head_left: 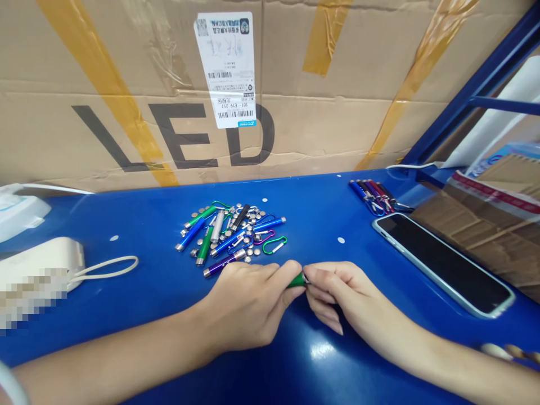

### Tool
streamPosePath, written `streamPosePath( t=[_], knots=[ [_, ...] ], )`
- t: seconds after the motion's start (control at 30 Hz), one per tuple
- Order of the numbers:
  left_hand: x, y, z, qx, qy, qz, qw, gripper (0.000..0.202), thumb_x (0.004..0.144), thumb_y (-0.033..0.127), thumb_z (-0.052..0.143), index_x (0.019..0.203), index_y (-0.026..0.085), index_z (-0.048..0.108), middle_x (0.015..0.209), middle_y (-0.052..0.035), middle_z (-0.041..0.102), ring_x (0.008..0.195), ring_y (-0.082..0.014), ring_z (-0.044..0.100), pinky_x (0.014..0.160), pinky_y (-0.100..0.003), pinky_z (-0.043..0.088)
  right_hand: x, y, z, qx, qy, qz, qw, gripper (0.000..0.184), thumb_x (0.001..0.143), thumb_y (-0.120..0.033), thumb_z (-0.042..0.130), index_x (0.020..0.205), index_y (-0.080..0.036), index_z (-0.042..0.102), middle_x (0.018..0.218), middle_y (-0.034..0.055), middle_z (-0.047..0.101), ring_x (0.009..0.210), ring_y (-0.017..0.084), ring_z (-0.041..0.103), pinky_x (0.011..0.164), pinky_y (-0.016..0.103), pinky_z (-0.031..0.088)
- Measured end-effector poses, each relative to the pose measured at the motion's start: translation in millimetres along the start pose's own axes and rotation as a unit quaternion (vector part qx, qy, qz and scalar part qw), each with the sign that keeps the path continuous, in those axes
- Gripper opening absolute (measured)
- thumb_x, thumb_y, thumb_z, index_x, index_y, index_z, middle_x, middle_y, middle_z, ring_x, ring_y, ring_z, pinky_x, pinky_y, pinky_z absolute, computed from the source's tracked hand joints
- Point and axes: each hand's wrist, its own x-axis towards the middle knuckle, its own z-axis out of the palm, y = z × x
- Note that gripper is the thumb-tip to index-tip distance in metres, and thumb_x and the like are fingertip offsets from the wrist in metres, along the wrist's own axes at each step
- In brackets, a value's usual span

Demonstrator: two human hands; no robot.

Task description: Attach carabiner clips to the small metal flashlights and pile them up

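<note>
My left hand (253, 301) is closed around a small green penlight (297, 280), most of which is hidden in the fist. At its metal end, the thumb and forefinger of my right hand (340, 292) pinch the tip; the other fingers curl loosely below. Just beyond the hands lies a loose heap of penlights in green, blue, silver, black and purple, among them a purple one (223, 262) and a silver one (217, 226). Several button cells (254, 216) are scattered through it. Small coloured carabiner clips, such as a green one (274, 246), lie there too.
A row of penlights with clips (371, 197) lies at the back right, near a phone (442, 264) and a brown carton (485, 214). A large cardboard box (320, 124) stands behind the blue table (152, 326). At left sits a white device with a cord loop (63, 253).
</note>
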Motion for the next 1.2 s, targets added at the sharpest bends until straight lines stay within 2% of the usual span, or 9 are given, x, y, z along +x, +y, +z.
streamPosePath(
  t=[0.3,0.57,0.73,0.87,1.0,1.2],
  knots=[
    [-0.5,-0.9,-0.7,-0.059,0.007,-0.005,0.998,0.023,0.095,0.023,0.026,0.084,0.015,0.044,0.056,0.0039,0.049,0.044,-0.0105,0.047,0.040,-0.023,0.030,-0.2,7.2,5.1,0.129,0.002,0.017,0.991,0.039,0.089,-0.033,0.043,0.054,-0.016,0.034,0.048,-0.0061,0.028,0.040,0.003,0.027,0.038,0.018,0.024],
    [-0.2,-2.8,0.3,-0.113,0.003,-0.003,0.994,0.023,0.095,0.023,0.028,0.082,0.014,0.044,0.056,0.0039,0.047,0.043,-0.0093,0.044,0.040,-0.023,0.029,0.6,4.5,11.2,0.167,0.022,0.029,0.985,0.042,0.084,-0.038,0.049,0.053,-0.017,0.032,0.045,-0.0078,0.023,0.038,0.003,0.025,0.038,0.018,0.024],
    [0.0,-2.4,-1.1,-0.125,-0.015,-0.015,0.992,0.023,0.095,0.023,0.027,0.082,0.014,0.044,0.056,0.0046,0.046,0.043,-0.0095,0.044,0.041,-0.023,0.030,1.0,6.0,13.3,0.178,0.023,0.032,0.983,0.039,0.083,-0.035,0.049,0.054,-0.017,0.031,0.045,-0.0081,0.021,0.037,0.003,0.025,0.038,0.019,0.024],
    [0.3,-2.6,-0.9,-0.132,-0.008,-0.010,0.991,0.023,0.095,0.023,0.026,0.084,0.014,0.045,0.056,0.0042,0.048,0.043,-0.0095,0.044,0.040,-0.023,0.030,-1.3,7.2,11.3,0.174,0.019,0.025,0.984,0.038,0.086,-0.032,0.046,0.054,-0.017,0.031,0.047,-0.0072,0.022,0.038,0.004,0.027,0.041,0.020,0.026],
    [0.0,-1.9,0.6,-0.088,0.015,0.011,0.996,0.022,0.095,0.022,0.028,0.085,0.014,0.046,0.059,0.0018,0.052,0.046,-0.0107,0.047,0.044,-0.022,0.035,-2.4,5.3,7.3,0.155,-0.002,0.020,0.988,0.041,0.087,-0.033,0.046,0.053,-0.017,0.028,0.048,-0.0063,0.023,0.041,0.005,0.029,0.042,0.020,0.026],
    [-0.6,-1.2,2.4,0.005,0.056,0.019,0.998,0.017,0.094,0.023,0.033,0.098,0.013,0.047,0.063,0.0008,0.056,0.050,-0.0128,0.049,0.046,-0.023,0.040,-2.4,4.3,4.4,0.025,0.016,-0.005,1.000,0.044,0.091,-0.041,0.041,0.056,-0.016,0.035,0.050,-0.0040,0.032,0.046,0.006,0.032,0.045,0.021,0.027]
  ],
)
